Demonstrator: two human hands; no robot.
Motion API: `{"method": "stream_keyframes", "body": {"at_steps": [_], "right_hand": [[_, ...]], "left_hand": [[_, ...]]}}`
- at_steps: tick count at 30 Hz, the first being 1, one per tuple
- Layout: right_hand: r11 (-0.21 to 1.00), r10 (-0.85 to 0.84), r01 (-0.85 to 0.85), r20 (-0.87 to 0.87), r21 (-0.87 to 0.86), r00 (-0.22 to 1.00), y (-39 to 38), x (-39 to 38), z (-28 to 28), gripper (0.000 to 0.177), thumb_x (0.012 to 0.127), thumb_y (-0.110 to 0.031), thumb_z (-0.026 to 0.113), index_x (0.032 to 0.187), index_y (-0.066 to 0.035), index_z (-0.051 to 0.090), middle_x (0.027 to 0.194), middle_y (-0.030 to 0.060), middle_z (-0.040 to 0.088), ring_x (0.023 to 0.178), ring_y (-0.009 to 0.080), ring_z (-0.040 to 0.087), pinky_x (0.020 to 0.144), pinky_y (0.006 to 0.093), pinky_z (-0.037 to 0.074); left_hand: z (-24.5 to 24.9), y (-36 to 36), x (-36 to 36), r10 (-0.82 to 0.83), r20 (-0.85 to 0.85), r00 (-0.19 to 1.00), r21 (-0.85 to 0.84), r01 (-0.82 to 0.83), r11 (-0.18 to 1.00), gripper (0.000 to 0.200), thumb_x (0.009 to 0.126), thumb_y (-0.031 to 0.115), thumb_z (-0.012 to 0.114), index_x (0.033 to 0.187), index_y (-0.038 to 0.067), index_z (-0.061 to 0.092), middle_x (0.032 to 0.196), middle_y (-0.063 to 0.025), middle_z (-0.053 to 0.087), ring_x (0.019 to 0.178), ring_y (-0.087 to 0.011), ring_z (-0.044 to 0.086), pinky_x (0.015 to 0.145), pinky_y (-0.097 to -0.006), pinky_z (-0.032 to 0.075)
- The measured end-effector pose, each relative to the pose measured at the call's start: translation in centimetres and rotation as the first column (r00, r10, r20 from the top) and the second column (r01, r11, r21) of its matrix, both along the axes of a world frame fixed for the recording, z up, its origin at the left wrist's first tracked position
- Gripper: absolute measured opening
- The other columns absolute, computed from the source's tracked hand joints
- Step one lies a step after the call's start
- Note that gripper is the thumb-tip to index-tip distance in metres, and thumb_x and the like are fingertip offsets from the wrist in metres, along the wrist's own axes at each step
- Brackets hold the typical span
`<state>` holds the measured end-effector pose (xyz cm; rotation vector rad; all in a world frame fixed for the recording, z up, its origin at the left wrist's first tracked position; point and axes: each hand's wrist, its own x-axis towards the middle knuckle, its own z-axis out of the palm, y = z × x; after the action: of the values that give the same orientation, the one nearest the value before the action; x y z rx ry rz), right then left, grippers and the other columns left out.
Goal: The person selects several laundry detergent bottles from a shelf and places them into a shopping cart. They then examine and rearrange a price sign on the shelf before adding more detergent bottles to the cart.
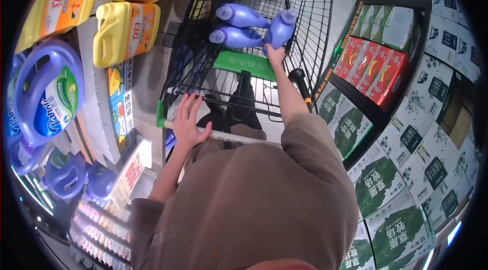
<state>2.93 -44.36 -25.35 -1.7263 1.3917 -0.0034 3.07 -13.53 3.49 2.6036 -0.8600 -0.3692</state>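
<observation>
My right hand (pixel 275 55) reaches into the black wire shopping cart (pixel 315 8). Its fingers are closed on the lower end of a purple bottle (pixel 280 28), which leans with its cap pointing away from me. Two more purple bottles, an upper one (pixel 246 16) and a lower one (pixel 239 37), lie on their sides to the left, caps facing left. Over the cart's handle bar (pixel 244 137), my left hand (pixel 189 123) rests with fingers spread, holding nothing. A green plastic flap (pixel 244 64) sits between the handle and the bottles.
On the left stand yellow jugs (pixel 127 34) and large purple detergent jugs (pixel 48 92), with a price sign (pixel 131 176) below. Stacked milk cartons (pixel 391 188) line the right, beside a rack with red boxes (pixel 370 69) and green-white packs (pixel 389 23).
</observation>
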Motion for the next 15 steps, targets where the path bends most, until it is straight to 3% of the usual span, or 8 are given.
{"method": "stream_keyframes", "body": {"at_steps": [3,7,10,12,13,15], "right_hand": [[0.993,-0.023,0.035,-0.108,0.109,0.994,-0.3,0.3,-0.2,0.051,0.062,-0.030,0.073,0.094,0.009,0.067,0.097,0.0279,0.065,0.097,0.0386,0.064,0.087,0.0403,0.049],[0.990,0.003,0.019,-0.160,0.137,0.987,-0.6,0.7,-2.0,0.051,0.061,-0.029,0.073,0.094,0.010,0.066,0.096,0.0277,0.066,0.098,0.0376,0.064,0.088,0.0405,0.048],[0.998,-0.011,0.024,-0.215,0.057,0.977,-0.6,1.1,-2.6,0.040,0.061,-0.025,0.073,0.091,0.001,0.070,0.093,0.0264,0.067,0.094,0.0378,0.064,0.087,0.0395,0.049],[0.984,-0.004,0.015,-0.061,0.176,0.998,-0.6,0.6,-2.4,0.029,0.058,-0.018,0.074,0.083,-0.003,0.072,0.091,0.0183,0.069,0.090,0.0280,0.066,0.083,0.0339,0.049],[0.990,-0.017,0.025,-0.061,0.139,0.998,-0.3,0.8,-2.5,0.024,0.057,-0.014,0.072,0.080,-0.007,0.073,0.088,0.0134,0.070,0.085,0.0236,0.066,0.079,0.0322,0.049],[0.990,-0.058,0.063,-0.044,0.124,0.997,0.0,0.9,-3.6,0.025,0.057,-0.013,0.071,0.081,-0.007,0.073,0.088,0.0123,0.070,0.085,0.0224,0.066,0.078,0.0323,0.050]], "left_hand": [[0.0,0.0,-0.1,0.002,0.007,1.000,-0.010,-0.002,1.000,0.070,0.064,0.031,0.067,0.129,0.010,0.052,0.133,-0.0121,0.048,0.127,-0.0338,0.042,0.096,-0.0409,0.043],[0.2,0.0,0.0,-0.014,0.021,1.000,-0.025,0.014,1.000,0.068,0.066,0.029,0.065,0.129,0.008,0.052,0.131,-0.0148,0.049,0.125,-0.0365,0.044,0.094,-0.0420,0.043],[0.2,0.0,0.1,-0.012,0.019,1.000,-0.042,0.013,0.999,0.067,0.066,0.029,0.065,0.129,0.008,0.052,0.131,-0.0151,0.049,0.125,-0.0371,0.044,0.095,-0.0425,0.042],[0.1,0.2,0.1,-0.023,0.022,0.999,-0.011,0.024,1.000,0.070,0.066,0.031,0.066,0.130,0.010,0.051,0.132,-0.0124,0.049,0.127,-0.0337,0.043,0.096,-0.0404,0.043],[0.0,0.1,0.2,-0.022,0.026,0.999,-0.011,0.022,1.000,0.070,0.066,0.031,0.066,0.130,0.010,0.051,0.132,-0.0124,0.049,0.127,-0.0337,0.043,0.096,-0.0404,0.043],[0.1,0.1,0.1,-0.021,0.022,1.000,-0.020,0.022,1.000,0.069,0.066,0.031,0.066,0.130,0.009,0.052,0.132,-0.0126,0.049,0.127,-0.0334,0.043,0.096,-0.0400,0.043]]}}
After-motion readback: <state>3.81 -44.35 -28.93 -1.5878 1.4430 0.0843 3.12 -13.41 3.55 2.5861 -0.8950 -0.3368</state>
